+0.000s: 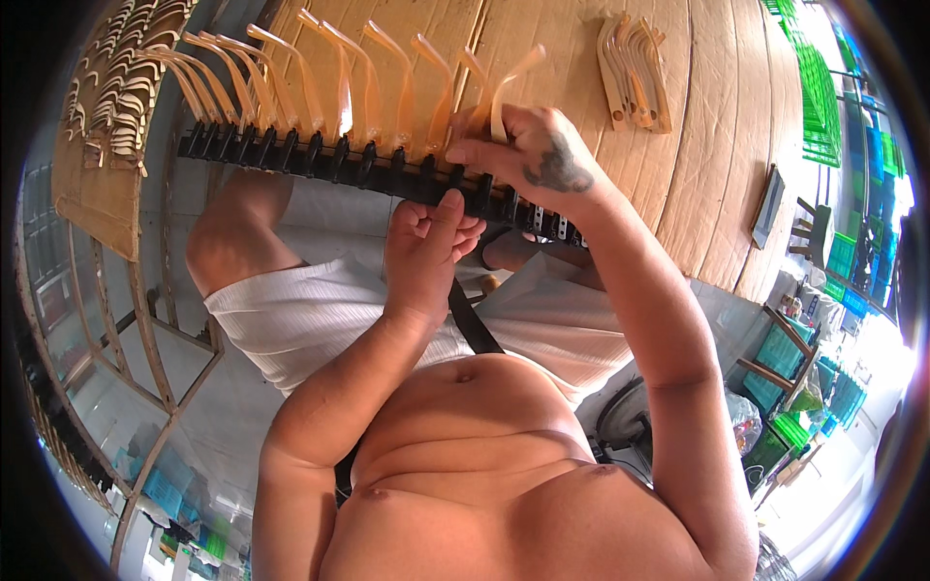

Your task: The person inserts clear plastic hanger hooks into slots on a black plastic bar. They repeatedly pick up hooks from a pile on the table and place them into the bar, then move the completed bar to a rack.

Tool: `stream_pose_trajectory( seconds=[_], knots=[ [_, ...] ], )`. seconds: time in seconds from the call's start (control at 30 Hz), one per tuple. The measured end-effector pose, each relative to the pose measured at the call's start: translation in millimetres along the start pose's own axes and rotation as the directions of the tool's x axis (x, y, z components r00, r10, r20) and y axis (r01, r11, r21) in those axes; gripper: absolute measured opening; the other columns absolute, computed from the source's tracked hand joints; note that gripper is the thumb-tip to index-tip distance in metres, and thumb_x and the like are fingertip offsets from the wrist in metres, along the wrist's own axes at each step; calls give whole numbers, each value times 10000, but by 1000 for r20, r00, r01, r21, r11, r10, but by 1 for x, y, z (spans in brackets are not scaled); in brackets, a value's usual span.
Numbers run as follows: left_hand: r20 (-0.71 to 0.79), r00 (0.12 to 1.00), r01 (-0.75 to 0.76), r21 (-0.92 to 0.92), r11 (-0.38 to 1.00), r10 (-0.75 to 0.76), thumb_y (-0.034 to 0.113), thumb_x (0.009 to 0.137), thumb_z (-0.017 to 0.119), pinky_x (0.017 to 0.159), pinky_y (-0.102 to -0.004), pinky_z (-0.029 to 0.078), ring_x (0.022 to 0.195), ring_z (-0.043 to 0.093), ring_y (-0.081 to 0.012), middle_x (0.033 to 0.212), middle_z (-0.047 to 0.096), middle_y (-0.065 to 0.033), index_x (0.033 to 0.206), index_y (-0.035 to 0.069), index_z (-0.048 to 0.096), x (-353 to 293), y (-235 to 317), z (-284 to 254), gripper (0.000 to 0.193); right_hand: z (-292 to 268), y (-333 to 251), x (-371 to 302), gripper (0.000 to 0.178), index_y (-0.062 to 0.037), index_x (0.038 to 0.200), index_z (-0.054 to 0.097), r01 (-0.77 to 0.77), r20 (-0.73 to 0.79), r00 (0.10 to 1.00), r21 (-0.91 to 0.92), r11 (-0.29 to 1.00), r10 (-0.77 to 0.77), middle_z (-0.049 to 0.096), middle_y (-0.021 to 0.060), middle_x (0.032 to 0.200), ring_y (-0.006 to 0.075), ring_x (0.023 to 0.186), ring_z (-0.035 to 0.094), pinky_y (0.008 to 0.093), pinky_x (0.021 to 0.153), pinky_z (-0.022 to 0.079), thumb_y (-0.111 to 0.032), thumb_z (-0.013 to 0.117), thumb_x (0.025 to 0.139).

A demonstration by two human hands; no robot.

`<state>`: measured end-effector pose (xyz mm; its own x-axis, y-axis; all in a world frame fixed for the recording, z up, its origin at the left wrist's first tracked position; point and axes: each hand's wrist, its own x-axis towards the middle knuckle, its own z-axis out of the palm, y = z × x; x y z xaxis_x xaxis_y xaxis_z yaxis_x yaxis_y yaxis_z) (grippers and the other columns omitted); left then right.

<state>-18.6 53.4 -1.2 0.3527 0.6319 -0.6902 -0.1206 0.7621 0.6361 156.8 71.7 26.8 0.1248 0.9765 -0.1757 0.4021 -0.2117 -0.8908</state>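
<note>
A long black clip rack lies along the near edge of the cardboard-covered table, tilting down to the right. Several translucent amber glasses temples stand up from its clips, their curved tips pointing away from me. My right hand is closed at the rack's right part, thumb and fingers pinching a glasses temple; its lower end is partly hidden by the fingers. Beneath the rack, my left hand has curled fingers, and its thumb presses up against a black clip. More clips farther right hold no temple.
A loose bunch of amber temples lies on the cardboard tabletop at the far right. Near the right edge rests a flat dark object. At left, a board carries rows of curved pieces. Green crates stand beyond.
</note>
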Motion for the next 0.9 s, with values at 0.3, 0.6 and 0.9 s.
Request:
stream_pose_trajectory(
  seconds=[0.3,0.6,0.9],
  knots=[
    [116,985,119,108,987,-132,464,890,610,816,-337,504,887,643,-204,922,637,-115,962,28,492,-8,1,13,458,-31,3,-42,189,5,911,653,-13,-164,986,-183,983,-17,646,136,814,197,704,623,309,642,485,-179,637,871],
    [61,996,64,30,998,-65,402,910,609,759,-300,514,835,646,-179,878,641,-118,960,11,460,-8,-5,23,422,-12,13,-35,167,21,964,591,177,-275,950,73,982,-150,627,138,761,234,734,641,315,673,501,-132,582,898],
    [50,995,83,-2,997,-82,375,911,616,757,-306,513,817,654,-182,861,652,-116,955,29,468,-6,-9,18,379,-17,1,-23,137,6,920,624,73,-109,991,1,997,-73,666,135,724,262,668,672,328,617,516,-111,608,850]
  ],
)
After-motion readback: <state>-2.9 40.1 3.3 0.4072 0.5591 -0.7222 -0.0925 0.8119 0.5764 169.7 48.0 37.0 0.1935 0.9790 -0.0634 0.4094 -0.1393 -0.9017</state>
